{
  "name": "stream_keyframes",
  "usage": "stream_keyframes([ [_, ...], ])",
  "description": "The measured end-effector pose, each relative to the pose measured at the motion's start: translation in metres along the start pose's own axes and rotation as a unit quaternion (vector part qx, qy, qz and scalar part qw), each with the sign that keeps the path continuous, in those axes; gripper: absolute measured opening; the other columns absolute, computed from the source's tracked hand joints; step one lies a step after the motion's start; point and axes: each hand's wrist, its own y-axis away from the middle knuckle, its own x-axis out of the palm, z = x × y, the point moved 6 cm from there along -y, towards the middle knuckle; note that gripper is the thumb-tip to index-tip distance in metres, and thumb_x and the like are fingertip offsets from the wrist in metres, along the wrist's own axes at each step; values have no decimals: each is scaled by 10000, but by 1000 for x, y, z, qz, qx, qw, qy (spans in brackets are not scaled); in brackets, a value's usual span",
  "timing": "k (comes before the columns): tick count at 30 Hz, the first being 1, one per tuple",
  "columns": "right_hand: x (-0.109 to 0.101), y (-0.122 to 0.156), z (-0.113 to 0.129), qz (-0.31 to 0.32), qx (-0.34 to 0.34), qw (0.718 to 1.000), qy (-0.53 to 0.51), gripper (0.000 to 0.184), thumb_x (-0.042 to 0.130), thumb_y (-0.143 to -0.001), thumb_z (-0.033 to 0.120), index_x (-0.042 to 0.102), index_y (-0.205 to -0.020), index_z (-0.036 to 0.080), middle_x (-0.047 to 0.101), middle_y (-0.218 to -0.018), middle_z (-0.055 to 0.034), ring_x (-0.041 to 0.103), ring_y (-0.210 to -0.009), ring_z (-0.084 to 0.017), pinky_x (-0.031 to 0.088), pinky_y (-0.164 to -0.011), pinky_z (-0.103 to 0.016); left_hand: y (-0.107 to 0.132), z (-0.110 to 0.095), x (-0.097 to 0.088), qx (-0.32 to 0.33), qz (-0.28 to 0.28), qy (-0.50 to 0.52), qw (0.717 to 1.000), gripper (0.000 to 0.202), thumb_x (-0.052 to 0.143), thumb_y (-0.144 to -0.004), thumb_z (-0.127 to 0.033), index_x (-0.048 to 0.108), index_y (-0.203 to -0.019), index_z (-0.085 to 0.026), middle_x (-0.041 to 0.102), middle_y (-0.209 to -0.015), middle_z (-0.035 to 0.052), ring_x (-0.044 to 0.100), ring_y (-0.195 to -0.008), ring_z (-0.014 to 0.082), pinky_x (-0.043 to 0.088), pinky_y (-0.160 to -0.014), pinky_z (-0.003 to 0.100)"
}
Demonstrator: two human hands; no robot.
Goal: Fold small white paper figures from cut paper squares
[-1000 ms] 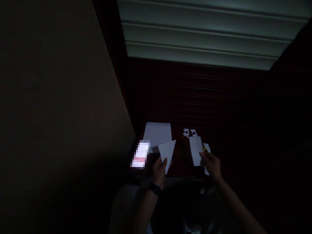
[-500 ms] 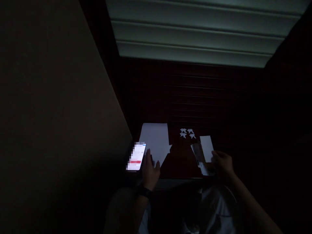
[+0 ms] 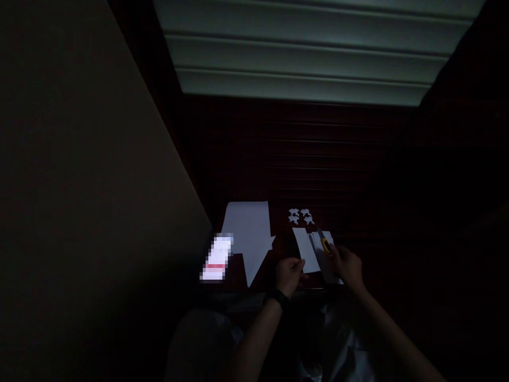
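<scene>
In dim light my left hand [image 3: 290, 274], a dark watch on its wrist, is closed on the near edge of a narrow white paper strip [image 3: 305, 248] lying on a dark table [image 3: 282, 249]. My right hand [image 3: 349, 265] grips a yellow utility knife [image 3: 325, 245] whose tip rests by the strip's right edge. More white paper [image 3: 331, 268] lies under that hand.
A lit phone [image 3: 217, 258] lies at the table's left, beside a larger white sheet [image 3: 248, 233] with a triangular piece on it. Several small white paper cut-outs [image 3: 300, 216] sit further back. A wall [image 3: 79, 185] stands to the left and slatted blinds [image 3: 302, 48] behind.
My left hand let go of the triangular paper by the phone and moved right onto the strip. My right hand brought the knife back to the strip.
</scene>
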Motion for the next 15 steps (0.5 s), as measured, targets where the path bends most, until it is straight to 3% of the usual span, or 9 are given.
stream_keyframes([
  [2,-7,-10,-3,-5,-6,998,67,481,427,-819,539,637,-934,121,637,-972,-181,588,-932,-292,424,-727,-338,-4,0,-2,12,0,-9,1000,337,536,-763,-467,580,-798,-135,600,-720,42,668,-554,179,377,-308,143],
  [4,-6,-17,-7,9,-7,992,125,422,493,-799,500,621,-915,115,605,-1014,-205,566,-973,-314,410,-759,-362,-6,-3,-1,27,5,-20,999,325,535,-766,-462,581,-801,-142,600,-742,34,659,-529,157,359,-301,132],
  [10,17,-26,-16,65,0,974,219,362,536,-795,452,608,-882,108,627,-917,-180,628,-839,-265,426,-694,-313,-9,-17,12,69,32,-46,996,323,505,-790,-469,591,-808,-159,596,-683,2,641,-495,127,315,-314,126],
  [15,0,-37,-25,71,2,971,230,388,440,-842,460,632,-771,130,670,-809,-166,650,-740,-247,395,-576,-265,-16,-20,29,61,35,-63,996,336,467,-814,-471,590,-828,-159,637,-761,26,652,-530,126,317,-335,136],
])
